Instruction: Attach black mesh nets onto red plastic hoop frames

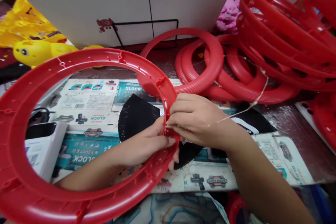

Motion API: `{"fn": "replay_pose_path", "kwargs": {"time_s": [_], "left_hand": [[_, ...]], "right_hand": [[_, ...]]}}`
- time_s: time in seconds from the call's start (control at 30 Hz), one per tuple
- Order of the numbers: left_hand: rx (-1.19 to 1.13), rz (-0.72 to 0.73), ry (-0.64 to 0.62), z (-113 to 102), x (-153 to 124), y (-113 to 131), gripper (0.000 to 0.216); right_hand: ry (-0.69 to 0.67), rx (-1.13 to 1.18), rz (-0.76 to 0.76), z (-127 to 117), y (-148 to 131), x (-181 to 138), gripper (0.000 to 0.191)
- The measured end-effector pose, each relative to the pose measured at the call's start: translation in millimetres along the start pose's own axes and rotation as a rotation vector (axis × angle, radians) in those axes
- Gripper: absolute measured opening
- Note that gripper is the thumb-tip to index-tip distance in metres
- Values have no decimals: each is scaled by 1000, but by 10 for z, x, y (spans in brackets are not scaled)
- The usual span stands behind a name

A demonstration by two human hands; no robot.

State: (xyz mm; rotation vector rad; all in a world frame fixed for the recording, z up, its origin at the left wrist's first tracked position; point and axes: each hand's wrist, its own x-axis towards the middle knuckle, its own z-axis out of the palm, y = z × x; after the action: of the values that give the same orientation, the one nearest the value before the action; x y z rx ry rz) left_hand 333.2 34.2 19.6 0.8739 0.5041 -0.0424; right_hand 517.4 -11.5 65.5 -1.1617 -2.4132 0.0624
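At the upper right of the frame I see a heap of loose rings (275,35), at the upper left a yellow toy duck (34,51), and along the top a white carton (110,7). Printed cardboard sheets (86,98) cover the table, with a black mesh cloth (136,115) lying on them at centre. The big red ring (86,59) sits tilted across the left half — its lower left runs out of frame. My left hand (147,143) reaches through it and curls closed on its right rim. My right hand (194,117) pinches a thin cord (236,113) against that same rim. The fingers overlap there, so where the cord meets the ring is hidden — and its far end blurs into the heap.
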Motion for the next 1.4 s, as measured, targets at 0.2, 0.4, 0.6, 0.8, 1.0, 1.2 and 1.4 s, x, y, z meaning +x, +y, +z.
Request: {"fn": "replay_pose_path", "kwargs": {"time_s": [0.2,0.4,0.6,0.8,1.0,1.2,1.4], "left_hand": [[-4,27,18,-13,8,-7,36],[50,20,68,-8,1,-31,31],[66,38,53,-35,14,-48,30],[75,52,63,-57,12,-71,25],[42,154,10,-53,3,0,39],[-57,349,21,-127,62,65,52],[-76,444,74,-163,91,116,42]], "right_hand": [[25,30,24,-5,16,-12,28],[-13,40,61,-7,-3,-5,25],[-6,49,59,11,-3,-5,24],[-29,70,114,20,1,-13,24],[130,223,221,61,11,8,22],[252,253,250,136,11,26,17],[273,300,255,131,-1,31,12]]}}
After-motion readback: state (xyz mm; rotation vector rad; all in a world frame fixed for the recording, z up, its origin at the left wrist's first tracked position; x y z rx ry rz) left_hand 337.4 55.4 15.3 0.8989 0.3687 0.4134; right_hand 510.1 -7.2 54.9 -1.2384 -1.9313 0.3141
